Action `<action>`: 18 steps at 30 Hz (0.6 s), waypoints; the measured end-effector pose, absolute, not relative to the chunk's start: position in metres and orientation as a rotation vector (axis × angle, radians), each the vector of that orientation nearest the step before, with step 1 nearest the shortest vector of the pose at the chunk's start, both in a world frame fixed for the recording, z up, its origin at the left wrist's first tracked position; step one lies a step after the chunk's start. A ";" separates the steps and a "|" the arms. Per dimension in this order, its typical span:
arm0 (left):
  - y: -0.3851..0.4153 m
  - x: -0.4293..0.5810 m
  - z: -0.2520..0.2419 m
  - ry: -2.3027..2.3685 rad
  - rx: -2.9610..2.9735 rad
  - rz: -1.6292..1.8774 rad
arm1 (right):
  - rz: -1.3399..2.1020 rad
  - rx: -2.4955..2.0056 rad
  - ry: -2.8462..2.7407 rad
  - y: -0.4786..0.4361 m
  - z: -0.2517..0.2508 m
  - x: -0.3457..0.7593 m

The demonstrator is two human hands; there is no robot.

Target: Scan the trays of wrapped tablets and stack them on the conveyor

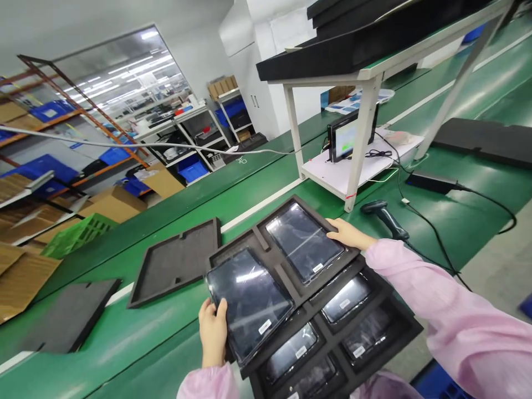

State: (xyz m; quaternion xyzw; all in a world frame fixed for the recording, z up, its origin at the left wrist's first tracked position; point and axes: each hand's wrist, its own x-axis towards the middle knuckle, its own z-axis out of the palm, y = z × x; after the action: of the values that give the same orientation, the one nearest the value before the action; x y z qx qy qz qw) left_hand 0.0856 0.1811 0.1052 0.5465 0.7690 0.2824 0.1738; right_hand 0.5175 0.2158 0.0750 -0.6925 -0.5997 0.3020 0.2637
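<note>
My left hand (214,330) grips the left edge of a tablet (249,302), its thumb on the glass. That tablet sits tilted, partly above its pocket in a black foam tray (286,282). A second tablet (305,244) lies in the pocket to the right. My right hand (351,233) is closed over the tray's right edge, fingertips by the second tablet's corner. Nearer to me, a lower foam tray (399,321) holds several smaller devices with dark screens, such as a phone-like one (347,299). White labels mark the screens.
A black foam lid (178,257) and another foam piece (70,316) lie on the green conveyor (124,332). A barcode scanner (384,219) with its cable rests at right. Behind it stands a white-framed rack (366,133) with a small monitor (347,138). Cables trail near a power adapter (432,182).
</note>
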 end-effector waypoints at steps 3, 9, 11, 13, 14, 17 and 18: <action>0.191 0.092 0.105 2.207 1.580 0.829 | 0.829 -1.876 -1.623 0.212 0.071 0.521; 0.221 0.087 0.093 2.227 1.590 0.834 | 0.826 -1.878 -1.632 0.207 0.061 0.522; 0.222 0.084 0.093 2.189 1.612 0.792 | 0.824 -1.881 -1.635 0.207 0.059 0.522; 0.217 0.084 0.093 2.159 1.641 0.752 | 0.826 -1.890 -1.626 0.208 0.058 0.523; 0.214 0.085 0.094 2.155 1.650 0.741 | 0.827 -1.894 -1.618 0.209 0.057 0.523; 0.200 0.090 0.095 2.155 1.663 0.738 | 0.834 -1.909 -1.589 0.210 0.057 0.525; 0.195 0.092 0.096 2.161 1.622 0.756 | 0.838 -1.914 -1.582 0.209 0.058 0.526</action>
State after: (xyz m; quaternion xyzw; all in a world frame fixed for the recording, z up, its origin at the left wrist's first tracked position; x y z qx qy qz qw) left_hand 0.0915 0.1947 0.0960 0.5700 0.7593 0.2656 0.1674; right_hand 0.5255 0.2094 0.0575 -0.7057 -0.5833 0.3090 0.2574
